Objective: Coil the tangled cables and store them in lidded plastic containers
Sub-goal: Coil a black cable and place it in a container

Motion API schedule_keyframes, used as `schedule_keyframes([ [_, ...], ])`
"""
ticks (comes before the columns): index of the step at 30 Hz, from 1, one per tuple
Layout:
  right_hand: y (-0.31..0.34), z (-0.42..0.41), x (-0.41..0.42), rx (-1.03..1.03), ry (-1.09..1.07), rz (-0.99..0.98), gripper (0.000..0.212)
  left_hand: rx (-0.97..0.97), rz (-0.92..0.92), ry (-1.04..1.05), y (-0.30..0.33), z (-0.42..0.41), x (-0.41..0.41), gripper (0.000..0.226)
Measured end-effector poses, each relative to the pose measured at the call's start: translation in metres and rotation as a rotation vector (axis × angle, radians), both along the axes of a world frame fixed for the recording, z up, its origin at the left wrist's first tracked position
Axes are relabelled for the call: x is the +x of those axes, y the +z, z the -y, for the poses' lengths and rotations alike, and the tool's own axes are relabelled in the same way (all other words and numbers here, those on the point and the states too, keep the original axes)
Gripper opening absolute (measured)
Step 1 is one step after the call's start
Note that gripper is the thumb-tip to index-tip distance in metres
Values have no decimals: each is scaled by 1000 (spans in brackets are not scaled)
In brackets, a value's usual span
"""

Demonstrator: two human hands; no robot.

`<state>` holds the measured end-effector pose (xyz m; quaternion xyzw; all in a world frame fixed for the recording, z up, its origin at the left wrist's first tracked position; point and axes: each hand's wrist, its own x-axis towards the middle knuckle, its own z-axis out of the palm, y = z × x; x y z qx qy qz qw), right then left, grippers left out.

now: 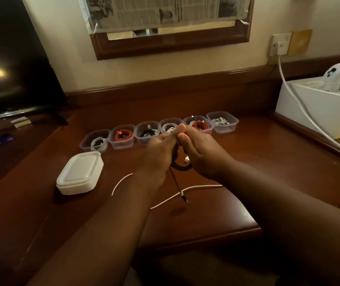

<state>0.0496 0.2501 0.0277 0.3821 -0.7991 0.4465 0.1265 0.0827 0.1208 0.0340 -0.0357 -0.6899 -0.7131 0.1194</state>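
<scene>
My left hand (161,149) and my right hand (198,149) meet above the wooden table (268,162), both gripping a black cable (182,167). Part of it hangs in loops below my hands, and its tail with a plug dangles down to the table. A white cable (198,187) lies loose on the table under my wrists. Behind my hands stands a row of several clear plastic containers (95,141), each holding a coiled cable, white, red or black. A stack of white lids (80,173) sits to the left.
A dark TV screen (14,65) stands at the left. A white box (317,106) with white controllers sits at the right, and a thick white cord (301,108) runs from a wall socket across it. The table's front edge is near my forearms.
</scene>
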Motion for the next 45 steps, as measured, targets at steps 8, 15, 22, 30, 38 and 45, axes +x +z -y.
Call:
schedule_keyframes([
  [8,-15,27,-50,-343,-45,317,33,240,19,221,-18,-2,-62,38],
  [15,-63,40,-110,-573,-142,463,36,-104,-229,318,-70,0,-104,22],
  [22,-78,37,-127,-578,-180,319,33,-338,-184,330,-81,8,-120,29],
  [30,-84,29,-133,-353,-239,79,26,451,160,36,-76,7,-120,28],
  [38,-86,25,-139,-44,-318,88,25,757,327,-244,-78,18,-118,31],
  [45,-83,23,-140,-20,-344,89,25,281,178,15,-80,10,-116,42],
])
